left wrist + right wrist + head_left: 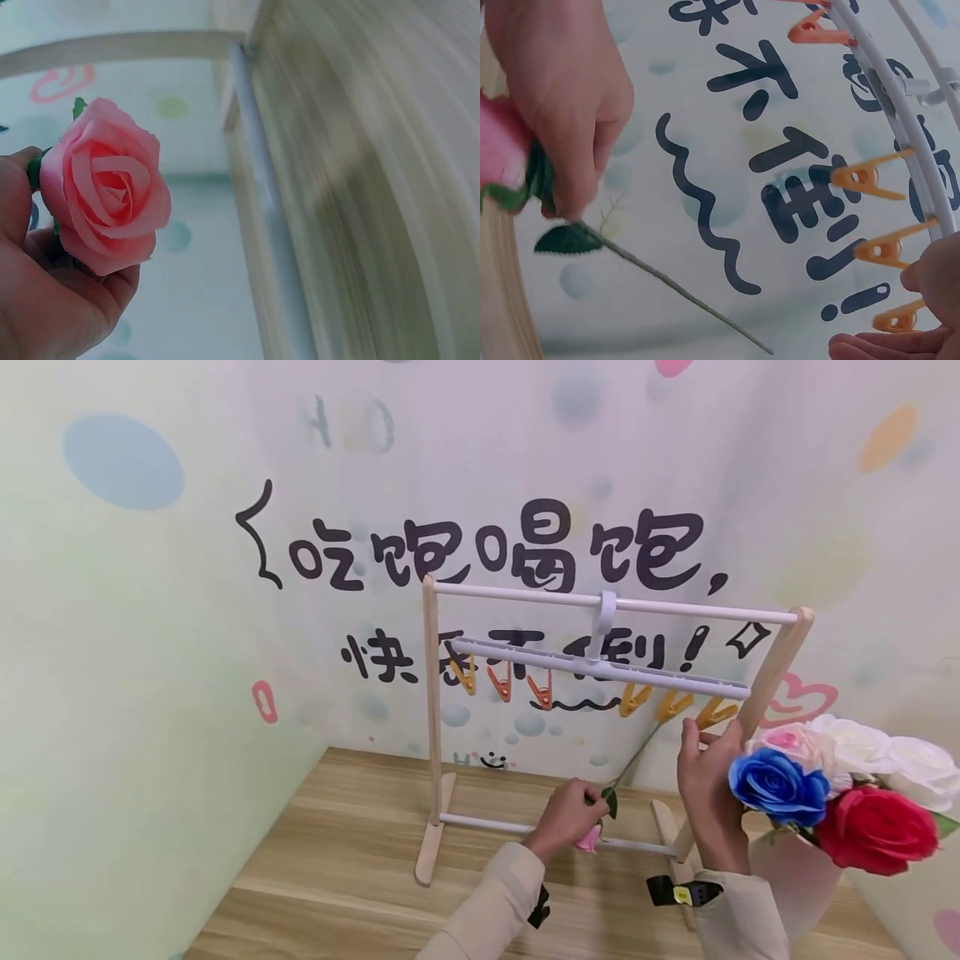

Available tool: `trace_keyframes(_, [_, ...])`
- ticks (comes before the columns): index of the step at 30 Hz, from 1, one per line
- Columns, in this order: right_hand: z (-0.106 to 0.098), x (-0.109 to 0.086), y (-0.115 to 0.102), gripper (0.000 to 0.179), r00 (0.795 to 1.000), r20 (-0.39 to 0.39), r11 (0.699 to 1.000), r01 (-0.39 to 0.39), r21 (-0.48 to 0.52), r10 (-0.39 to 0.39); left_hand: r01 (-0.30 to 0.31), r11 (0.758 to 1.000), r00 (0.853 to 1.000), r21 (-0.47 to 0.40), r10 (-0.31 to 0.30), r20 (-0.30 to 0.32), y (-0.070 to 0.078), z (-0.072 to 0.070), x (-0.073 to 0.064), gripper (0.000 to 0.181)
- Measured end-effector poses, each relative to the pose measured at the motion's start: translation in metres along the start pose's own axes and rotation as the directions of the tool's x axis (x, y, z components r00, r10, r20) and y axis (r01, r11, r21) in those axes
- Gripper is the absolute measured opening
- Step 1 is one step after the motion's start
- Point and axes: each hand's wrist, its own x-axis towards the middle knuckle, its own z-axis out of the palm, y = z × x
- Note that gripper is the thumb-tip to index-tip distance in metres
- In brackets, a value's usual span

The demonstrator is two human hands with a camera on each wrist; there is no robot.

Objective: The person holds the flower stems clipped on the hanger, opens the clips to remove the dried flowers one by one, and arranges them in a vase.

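Observation:
My left hand [567, 814] pinches a pink artificial rose [112, 187] just behind its bloom, low inside a small drying rack. The bloom points down, and its thin green stem [671, 283] slants up and right. In the right wrist view the stem's bare end stands apart from the clips. My right hand [712, 789] is raised by the rack's right post, its fingers fairly straight around the rightmost yellow clip [897, 316]. Another yellow clip [881, 250] is close to my thumb. All clips hang from a white hanger bar [600, 668].
The rack has wooden posts [432, 710] and a white top rod [517, 596]. Two orange clips [542, 687] and one yellow clip [465, 674] hang on the left. A white vase [795, 881] with red, blue, white and pale pink roses stands right, close to my right forearm.

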Motion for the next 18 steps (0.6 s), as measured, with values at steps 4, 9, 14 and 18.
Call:
trace_keyframes(4, [0.002, -0.012, 0.005, 0.048, 0.996, 0.053, 0.996, 0.077, -0.044, -0.074, 0.021, 0.999, 1.000, 0.049, -0.021, 0.005, -0.014, -0.014, -0.006, 0.009])
trace_keyframes(9, [0.017, -0.023, 0.017, 0.023, 0.910, 0.174, 0.902, 0.404, -0.155, -0.378, 0.018, 0.997, 0.999, 0.078, -0.022, 0.042, -0.027, -0.030, -0.013, 0.009])
trace_keyframes(14, [0.036, -0.032, 0.030, 0.028, 0.756, 0.450, 0.801, 0.584, -0.133, -0.476, -0.037, 0.973, 0.999, 0.227, 0.026, 0.048, -0.036, -0.044, -0.019, 0.009])
trace_keyframes(18, [0.052, -0.040, 0.039, 0.034, 0.656, 0.567, 0.733, 0.668, -0.129, -0.498, -0.072, 0.926, 0.997, 0.370, 0.068, 0.022, -0.042, -0.054, -0.022, 0.007])
